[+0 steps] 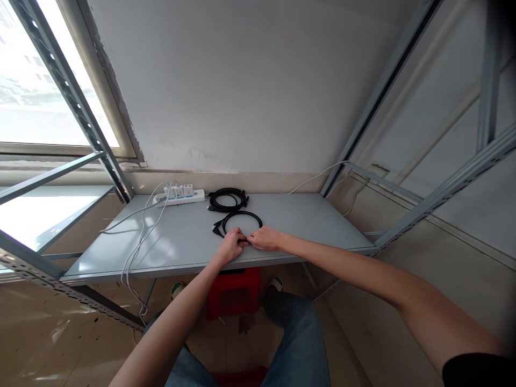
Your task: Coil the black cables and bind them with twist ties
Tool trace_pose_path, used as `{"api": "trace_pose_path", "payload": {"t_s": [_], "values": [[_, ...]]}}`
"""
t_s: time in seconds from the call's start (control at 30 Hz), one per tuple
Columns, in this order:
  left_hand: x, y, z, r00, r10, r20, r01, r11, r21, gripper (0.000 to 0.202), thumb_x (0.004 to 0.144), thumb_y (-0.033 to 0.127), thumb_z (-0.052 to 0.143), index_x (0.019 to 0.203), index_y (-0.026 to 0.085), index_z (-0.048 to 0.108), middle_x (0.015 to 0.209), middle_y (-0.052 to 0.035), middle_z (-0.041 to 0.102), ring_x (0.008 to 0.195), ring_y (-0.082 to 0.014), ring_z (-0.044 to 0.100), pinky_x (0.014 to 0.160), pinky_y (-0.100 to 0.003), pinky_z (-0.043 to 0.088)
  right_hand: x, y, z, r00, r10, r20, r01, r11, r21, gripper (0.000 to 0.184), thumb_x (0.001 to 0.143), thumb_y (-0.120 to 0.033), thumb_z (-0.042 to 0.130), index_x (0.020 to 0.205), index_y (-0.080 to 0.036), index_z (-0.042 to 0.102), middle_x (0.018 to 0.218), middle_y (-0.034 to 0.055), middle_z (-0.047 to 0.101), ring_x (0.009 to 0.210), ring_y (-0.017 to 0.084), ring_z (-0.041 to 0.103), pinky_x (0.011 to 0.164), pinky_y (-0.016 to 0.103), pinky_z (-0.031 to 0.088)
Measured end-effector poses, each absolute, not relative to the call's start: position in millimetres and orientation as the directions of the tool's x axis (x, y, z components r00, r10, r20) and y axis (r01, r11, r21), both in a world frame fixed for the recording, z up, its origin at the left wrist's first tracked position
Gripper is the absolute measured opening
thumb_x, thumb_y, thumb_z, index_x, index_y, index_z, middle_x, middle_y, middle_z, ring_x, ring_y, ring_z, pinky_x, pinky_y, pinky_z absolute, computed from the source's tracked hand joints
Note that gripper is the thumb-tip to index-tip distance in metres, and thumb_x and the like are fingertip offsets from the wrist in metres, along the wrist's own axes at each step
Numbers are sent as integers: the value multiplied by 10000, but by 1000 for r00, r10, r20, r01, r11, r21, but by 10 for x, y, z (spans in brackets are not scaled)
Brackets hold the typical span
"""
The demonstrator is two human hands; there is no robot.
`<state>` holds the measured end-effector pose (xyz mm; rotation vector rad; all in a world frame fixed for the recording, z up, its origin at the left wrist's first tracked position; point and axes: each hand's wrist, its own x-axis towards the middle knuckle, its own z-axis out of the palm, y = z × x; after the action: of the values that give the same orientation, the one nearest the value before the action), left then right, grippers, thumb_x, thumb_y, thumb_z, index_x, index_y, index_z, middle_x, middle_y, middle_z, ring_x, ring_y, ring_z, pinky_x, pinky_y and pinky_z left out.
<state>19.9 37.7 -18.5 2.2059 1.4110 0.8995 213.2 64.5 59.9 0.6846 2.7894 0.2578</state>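
Note:
A black cable (pixel 244 213) lies in a loop on the grey shelf, its plug ends (pixel 217 228) at the loop's left side. At the near side of this loop, my left hand (pixel 233 244) is closed on the cable. Close beside it, my right hand (pixel 264 238) also pinches the cable, fingers curled in. The two hands almost touch, and the bit of cable between the fingertips is partly hidden. Just behind the loop lies a second coiled black cable (pixel 228 200).
A white power strip (pixel 181 198) with white adapters stands at the back left of the shelf (pixel 306 223). White cords (pixel 139 242) run over its front edge. Metal uprights (pixel 374 102) frame both sides, with a wall behind. A red crate-like object (pixel 234 293) sits below.

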Motion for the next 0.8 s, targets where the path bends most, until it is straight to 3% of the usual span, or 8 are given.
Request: {"api": "trace_pose_path", "payload": {"t_s": [0.17, 0.33, 0.5, 0.67, 0.73, 0.8], "values": [[199, 377, -181, 294, 904, 309, 668, -426, 610, 152, 882, 135, 690, 880, 203, 826, 935, -55, 621, 930, -197, 596, 864, -310, 464, 2130, 714, 639, -878, 409, -250, 333, 895, 296, 279, 1052, -195, 426, 1151, -111, 673, 966, 145, 717, 695, 192, 673, 583, 270, 395], [201, 376, -182, 285, 906, 313, 673, -422, 608, 134, 878, 135, 691, 838, 186, 808, 932, -56, 626, 908, -190, 599, 837, -302, 466, 2082, 700, 688, -877, 371, -307, 236, 887, 397, 297, 1021, -84, 401, 1199, -97, 638, 1015, 142, 701, 734, 184, 684, 590, 269, 424], [200, 386, -199, 283, 905, 319, 685, -423, 593, 146, 869, 115, 680, 818, 186, 796, 929, -60, 630, 902, -191, 607, 828, -298, 468, 2078, 715, 642, -903, 331, -275, 179, 869, 460, 278, 990, -35, 443, 1197, -96, 617, 1019, 132, 679, 799, 188, 687, 591, 266, 446], [197, 381, -182, 296, 897, 328, 692, -438, 573, 221, 866, 64, 619, 766, 181, 778, 910, -68, 626, 902, -201, 610, 811, -298, 463, 2079, 741, 645, -942, 209, -261, 72, 889, 452, 291, 1005, -25, 398, 1152, -105, 636, 1066, 146, 680, 898, 204, 674, 603, 270, 453], [197, 376, -176, 299, 896, 329, 693, -441, 570, 215, 869, 72, 623, 780, 182, 785, 903, -69, 619, 913, -205, 610, 817, -300, 468, 2053, 719, 668, -934, 228, -275, 96, 901, 422, 290, 998, -27, 412, 1143, -97, 653, 1069, 155, 691, 930, 221, 677, 624, 282, 462], [197, 375, -177, 292, 900, 323, 693, -432, 577, 186, 878, 103, 647, 823, 186, 804, 915, -66, 619, 919, -205, 610, 836, -307, 476, 2015, 668, 685, -906, 326, -271, 217, 905, 365, 255, 960, -37, 502, 1141, -89, 673, 1053, 159, 708, 940, 239, 688, 656, 291, 473]]}}
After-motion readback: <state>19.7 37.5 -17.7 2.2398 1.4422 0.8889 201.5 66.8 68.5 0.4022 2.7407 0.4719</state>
